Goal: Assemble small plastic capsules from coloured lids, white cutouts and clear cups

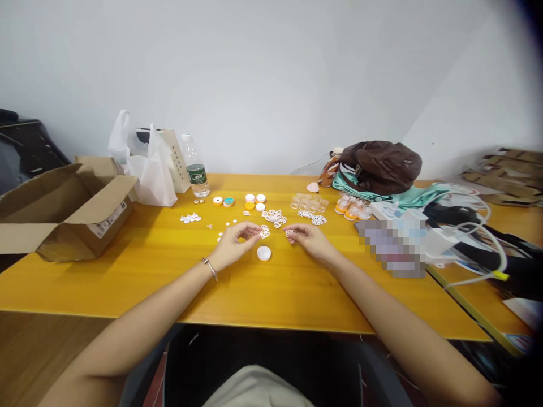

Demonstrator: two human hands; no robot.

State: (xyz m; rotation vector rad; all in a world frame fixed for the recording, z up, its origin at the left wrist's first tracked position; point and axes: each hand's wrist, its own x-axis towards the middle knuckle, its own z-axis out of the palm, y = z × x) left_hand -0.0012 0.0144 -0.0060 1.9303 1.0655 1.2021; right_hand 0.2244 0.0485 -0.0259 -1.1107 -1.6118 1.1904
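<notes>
My left hand (pixel 236 243) is closed, its thumb and fingertips pinching a small white openwork plastic piece (pixel 265 231). Opposite it, my right hand (pixel 313 239) pinches a similar white piece (pixel 289 233), partly covered by the fingers. Between the hands and nearer to me, a round white cup-like part (pixel 263 254) stands on the table. Just beyond my fingers lies a loose pile of white openwork pieces (pixel 275 217), with more of them (pixel 311 218) to the right. Several small white discs (pixel 219 236) lie by my left hand.
An open cardboard box (pixel 85 226), a plastic bag (pixel 153 169) and a water bottle (pixel 197 172) stand left. White, orange and teal round parts (pixel 229 202) and clear cups (pixel 309 202) sit behind the hands. Orange-based parts (pixel 352 208), a brown bag (pixel 382 167) and cables (pixel 500 254) occupy the right.
</notes>
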